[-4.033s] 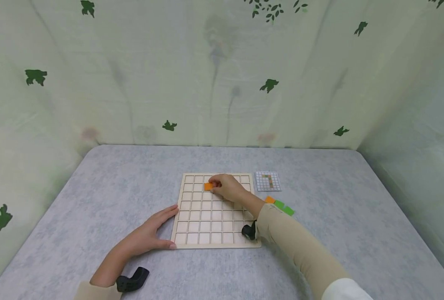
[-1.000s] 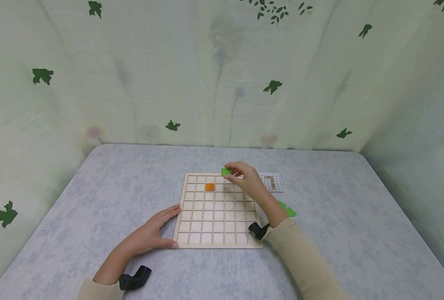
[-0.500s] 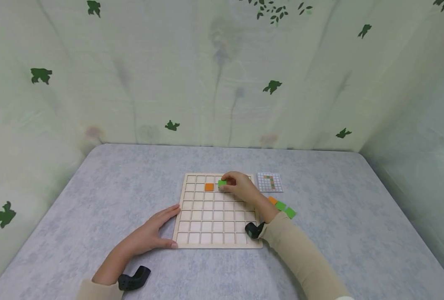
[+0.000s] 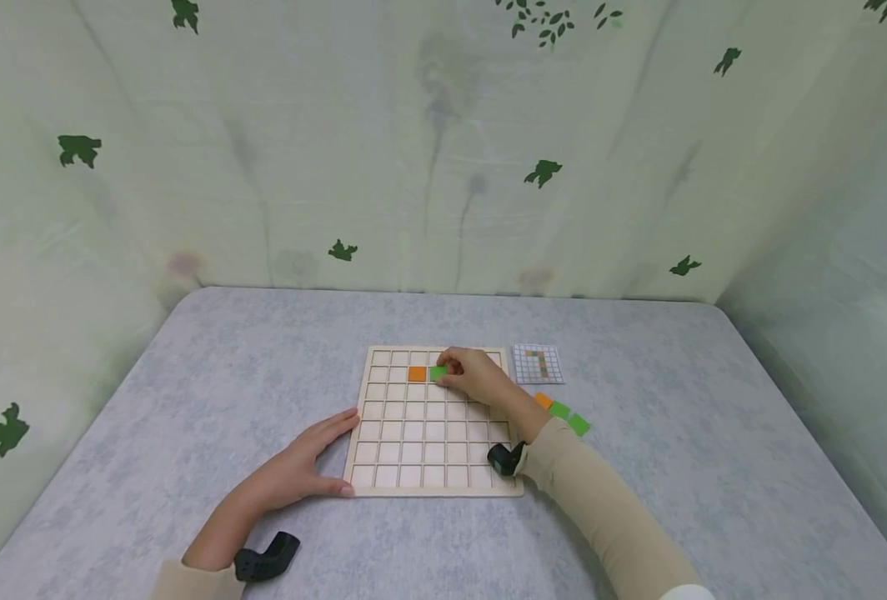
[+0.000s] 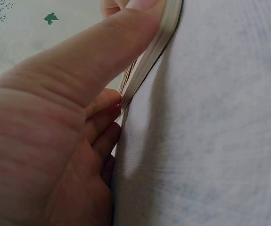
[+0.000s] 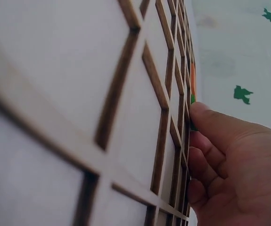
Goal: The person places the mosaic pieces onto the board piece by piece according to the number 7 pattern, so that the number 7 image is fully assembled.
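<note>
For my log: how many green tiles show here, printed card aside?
3. The right hand pinches one green tile at the board; a second lies on the table beside an orange tile, and a third nearer the person. Others could be hidden under the hand or sleeve.

head view | held green tile [image 4: 436,374]: partly behind right hand [image 4: 477,377] | left sleeve [image 4: 196,582]: bottom-cropped

Counts one bench [image 4: 263,358], one grid board [image 4: 434,431] and one pattern card [image 4: 538,364]. Tallies three green tiles [image 4: 578,424] and two orange tiles [image 4: 417,374], five altogether: one of each colour at the board, two green and one orange on the bench. Adds one left hand [image 4: 304,462] and one right hand [image 4: 481,379], two sleeves [image 4: 601,500] and two black wrist devices [image 4: 267,560]. Shows nine dark green shapes [image 4: 543,172] on the backdrop [image 4: 383,150].
</note>
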The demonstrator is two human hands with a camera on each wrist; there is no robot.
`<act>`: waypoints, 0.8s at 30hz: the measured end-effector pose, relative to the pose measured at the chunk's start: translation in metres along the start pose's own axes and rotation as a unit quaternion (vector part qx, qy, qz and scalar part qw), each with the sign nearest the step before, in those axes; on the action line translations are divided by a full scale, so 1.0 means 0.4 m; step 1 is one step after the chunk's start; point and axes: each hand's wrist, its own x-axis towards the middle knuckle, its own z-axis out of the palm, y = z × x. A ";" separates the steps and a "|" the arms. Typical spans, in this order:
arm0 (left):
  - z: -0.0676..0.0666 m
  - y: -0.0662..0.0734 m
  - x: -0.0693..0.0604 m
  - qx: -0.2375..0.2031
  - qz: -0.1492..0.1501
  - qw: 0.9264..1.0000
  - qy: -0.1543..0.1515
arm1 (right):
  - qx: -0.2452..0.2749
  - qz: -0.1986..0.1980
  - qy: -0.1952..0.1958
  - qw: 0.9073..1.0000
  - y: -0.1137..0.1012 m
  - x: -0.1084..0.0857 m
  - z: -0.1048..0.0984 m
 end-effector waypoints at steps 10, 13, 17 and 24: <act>0.002 -0.005 -0.001 0.002 0.009 1.000 0.010 | 0.015 -0.011 -0.012 1.000 -0.001 -0.007 -0.004; 0.002 -0.004 -0.001 0.000 0.007 1.000 0.010 | 0.037 -0.009 -0.006 0.999 0.000 -0.012 -0.009; 0.001 -0.002 0.001 0.001 0.002 1.000 0.003 | 0.080 -0.010 0.025 0.996 -0.002 -0.033 -0.026; 0.001 -0.003 0.000 0.006 0.001 1.000 0.002 | 0.086 -0.059 0.092 0.990 -0.007 -0.092 -0.091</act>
